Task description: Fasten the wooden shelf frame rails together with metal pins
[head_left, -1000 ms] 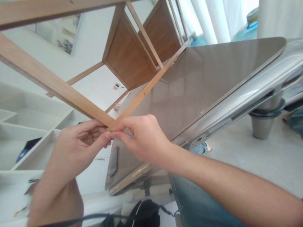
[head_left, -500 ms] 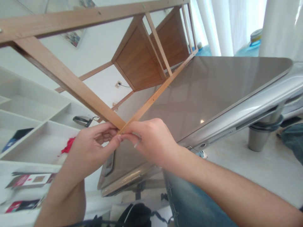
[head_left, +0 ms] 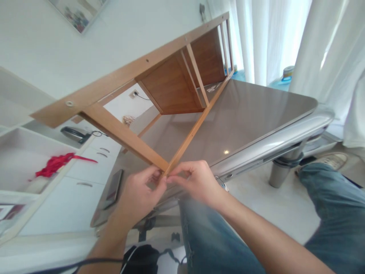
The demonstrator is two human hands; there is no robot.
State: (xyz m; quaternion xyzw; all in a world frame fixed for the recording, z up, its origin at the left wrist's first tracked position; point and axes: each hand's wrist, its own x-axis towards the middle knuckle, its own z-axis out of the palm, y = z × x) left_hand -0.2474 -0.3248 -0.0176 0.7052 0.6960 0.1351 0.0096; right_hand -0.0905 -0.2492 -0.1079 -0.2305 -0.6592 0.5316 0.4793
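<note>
both hands, left hand (head_left: pixel 139 192) and right hand (head_left: pixel 196 182), pinch the wooden frame (head_left: pixel 125 135) corner, forearms angled upward.

Bare, sleeveless forearms lead to the left hand (head_left: pixel 139 190) and right hand (head_left: pixel 196 182), and below the wooden frame (head_left: pixel 125 135) faded blue jeans (head_left: pixel 211 236) cover both legs, with a stitched seam and small pale flecks down the nearer thigh.

Light wooden frame (head_left: pixel 122 133), open rails with two brown panels (head_left: pixel 171 87) at the far end, resting tilted on the grey table (head_left: pixel 256 114), near corner joint (head_left: pixel 166 171) at the table's near edge, round metal fitting (head_left: pixel 69 103) in upper rail.
</note>
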